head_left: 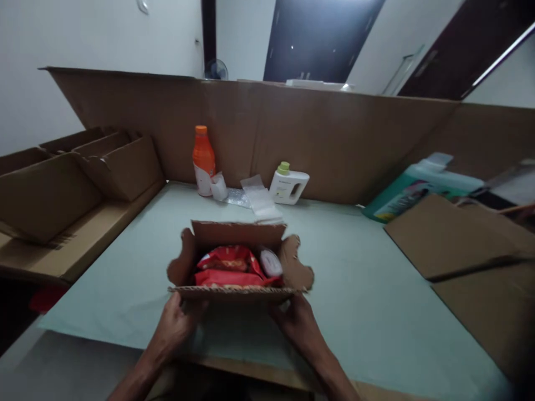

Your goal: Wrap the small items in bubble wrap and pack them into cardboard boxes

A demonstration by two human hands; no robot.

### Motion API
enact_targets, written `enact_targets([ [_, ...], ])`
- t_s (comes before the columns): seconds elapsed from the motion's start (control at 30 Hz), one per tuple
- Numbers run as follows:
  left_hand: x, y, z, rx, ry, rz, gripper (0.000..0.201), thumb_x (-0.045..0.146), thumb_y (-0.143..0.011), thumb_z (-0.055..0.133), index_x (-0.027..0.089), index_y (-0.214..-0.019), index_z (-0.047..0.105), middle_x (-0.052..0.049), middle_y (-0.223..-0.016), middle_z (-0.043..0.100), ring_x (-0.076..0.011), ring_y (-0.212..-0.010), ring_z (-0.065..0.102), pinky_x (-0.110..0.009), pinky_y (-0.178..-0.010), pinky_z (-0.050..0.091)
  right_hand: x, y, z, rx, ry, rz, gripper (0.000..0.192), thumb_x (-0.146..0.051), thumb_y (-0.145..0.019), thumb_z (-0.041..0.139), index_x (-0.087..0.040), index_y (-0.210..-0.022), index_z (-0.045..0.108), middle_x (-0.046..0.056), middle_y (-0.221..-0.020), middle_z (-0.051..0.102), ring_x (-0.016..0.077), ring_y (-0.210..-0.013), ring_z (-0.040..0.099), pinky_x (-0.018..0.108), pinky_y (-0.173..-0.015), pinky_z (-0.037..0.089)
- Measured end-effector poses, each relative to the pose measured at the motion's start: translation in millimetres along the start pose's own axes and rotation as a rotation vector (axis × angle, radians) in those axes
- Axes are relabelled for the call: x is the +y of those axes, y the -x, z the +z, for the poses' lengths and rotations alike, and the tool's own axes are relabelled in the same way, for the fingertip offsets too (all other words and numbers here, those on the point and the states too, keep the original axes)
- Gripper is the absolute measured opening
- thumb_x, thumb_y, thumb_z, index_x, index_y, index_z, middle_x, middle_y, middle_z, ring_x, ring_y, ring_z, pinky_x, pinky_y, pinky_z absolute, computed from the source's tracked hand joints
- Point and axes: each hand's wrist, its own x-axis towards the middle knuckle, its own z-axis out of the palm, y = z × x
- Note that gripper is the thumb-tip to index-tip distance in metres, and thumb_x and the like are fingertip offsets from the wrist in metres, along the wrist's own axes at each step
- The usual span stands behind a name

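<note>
Near front edge of pale green counter [376, 312]: small open cardboard box [240, 267], flaps up and ragged, resting flat. Inside, red snack packet [228, 267] filling most of the space, small white item [271, 262] tucked at its right end, touching. Left hand [178, 326] cupped on box's near left corner, fingers curled under or against front wall; right hand [295, 317] same at near right corner. Both closed onto the box wall, not pinching a flap; thumbs hidden, exact finger spread cannot tell.

Handling judgement: likely light, thin corrugated board, stiff along the walls but flaps floppy and torn, so no grip there. Best hold at the lower corners or under the base, both sides, as now. Contents loose, packet soft and crinkly, may slide if tilted. Keep level.

Behind, well apart: orange bottle [203, 161] upright by cardboard back wall [334, 145], crumpled white wrapper [219, 186] just beside it, clear plastic bags [261, 200] lying flat, white jug with green cap [288, 185]. Far right: teal refill pack [418, 192], flat cardboard sheets [460, 239]. Left: stacked folded cartons [62, 189].
</note>
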Motion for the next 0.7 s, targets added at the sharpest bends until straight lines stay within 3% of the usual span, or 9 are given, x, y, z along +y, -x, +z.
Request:
enact_targets([
  [0.1,24.9,-9.0,-1.2,0.042,0.003,0.053,0.055,0.058,-0.072,0.071,0.016,-0.106,0.063,-0.01,-0.101,0.072,-0.0297,-0.096,0.067,-0.042,-0.086,0.055,-10.0,-13.2,-5.5,0.0,-0.016,0.012,0.033,-0.046,-0.073,0.067,-0.017,-0.089,0.07,0.011,-0.088,0.076,0.0285,-0.08,0.069,0.039,-0.073,0.055],
  [0.23,49.3,-12.1,30.9,-0.051,0.048,0.22,0.055,0.051,-0.078,0.07,0.016,-0.12,0.061,-0.014,-0.118,0.069,-0.0314,-0.115,0.062,-0.047,-0.101,0.048,-1.8,-7.1,-34.3,0.067,-0.018,0.07,0.043,-0.054,-0.077,0.066,-0.016,-0.097,0.07,0.013,-0.099,0.077,0.0322,-0.094,0.069,0.044,-0.083,0.055],
  [0.3,45.4,-5.1,39.9,-0.086,0.065,0.265,0.059,0.049,-0.08,0.069,0.018,-0.129,0.057,-0.015,-0.128,0.065,-0.0315,-0.124,0.057,-0.047,-0.107,0.045,3.0,2.6,-40.8,0.112,-0.007,0.065,0.044,-0.054,-0.078,0.067,-0.017,-0.103,0.07,0.013,-0.109,0.075,0.0336,-0.105,0.066,0.046,-0.092,0.052],
  [0.37,33.1,3.3,38.5,-0.072,0.069,0.214,0.057,0.049,-0.083,0.067,0.018,-0.13,0.057,-0.014,-0.127,0.065,-0.0309,-0.121,0.059,-0.046,-0.104,0.046,4.4,7.7,-35.4,0.085,0.001,0.068,0.04,-0.05,-0.079,0.067,-0.018,-0.102,0.07,0.013,-0.109,0.076,0.0328,-0.104,0.067,0.046,-0.092,0.052],
  [0.47,12.4,10.6,23.6,-0.017,0.051,0.114,0.049,0.051,-0.084,0.066,0.018,-0.12,0.06,-0.011,-0.115,0.069,-0.0287,-0.11,0.063,-0.042,-0.096,0.051,1.9,1.3,-15.3,-0.009,0.0,0.093,0.034,-0.046,-0.075,0.065,-0.017,-0.092,0.07,0.012,-0.096,0.077,0.0299,-0.087,0.069,0.041,-0.079,0.055],
  [0.57,0.5,11.9,7.1,-0.02,-0.007,0.097,0.04,0.051,-0.083,0.066,0.018,-0.106,0.063,-0.008,-0.098,0.069,-0.027,-0.098,0.066,-0.04,-0.088,0.053,0.8,-7.7,-2.5,-0.046,0.005,0.087,0.034,-0.047,-0.073,0.063,-0.016,-0.087,0.07,0.013,-0.091,0.077,0.0292,-0.082,0.069,0.041,-0.075,0.054],
  [0.7,-6.1,8.8,-7.1,-0.025,-0.095,0.168,0.045,0.047,-0.081,0.065,0.018,-0.115,0.063,-0.011,-0.107,0.069,-0.029,-0.104,0.065,-0.042,-0.088,0.054,8.6,-1.4,-6.2,-0.036,0.021,0.059,0.036,-0.046,-0.076,0.061,-0.018,-0.097,0.068,0.011,-0.099,0.076,0.0275,-0.088,0.07,0.04,-0.079,0.055],
])
